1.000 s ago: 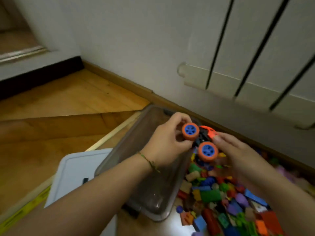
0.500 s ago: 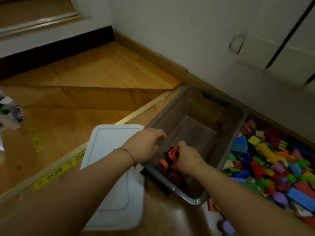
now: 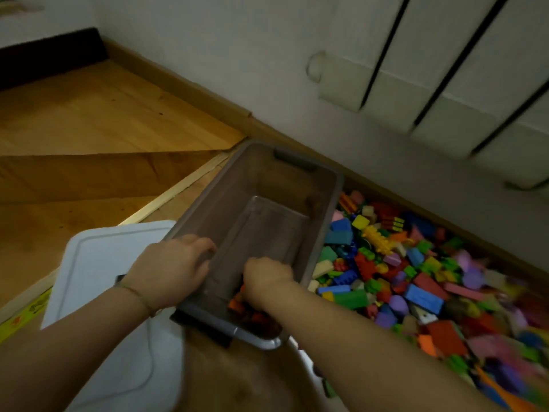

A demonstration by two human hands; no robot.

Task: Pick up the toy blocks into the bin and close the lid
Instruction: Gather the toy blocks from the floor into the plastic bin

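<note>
The fingers [image 3: 205, 248] of the left hand [image 3: 169, 269] are curled over the left rim of the bin [image 3: 282, 185], which is thereby gripped near its near corner, probably so that it is kept from sliding while it is loaded. The fingers of the right hand [image 3: 267, 278] are turned down into the near end of the bin and hidden under the back of the hand, so it cannot be told whether the orange toy [image 3: 237, 304] beneath them is grasped or already let go; the toy itself is seen low in the bin, against the near wall. The rest of the bin is seen to hold little else, so the task is judged barely begun. The toy blocks [image 3: 401, 272] are heaped on the floor [image 3: 89, 120] just beside the bin's right wall, within easy reach of the right hand, which suits scooping from that side. The white lid [image 3: 98, 263] is laid flat on the floor at the bin's left, partly under the left forearm, kept close for the closing step. Behind the heap, a white radiator [image 3: 445, 84] is mounted on the wall.
</note>
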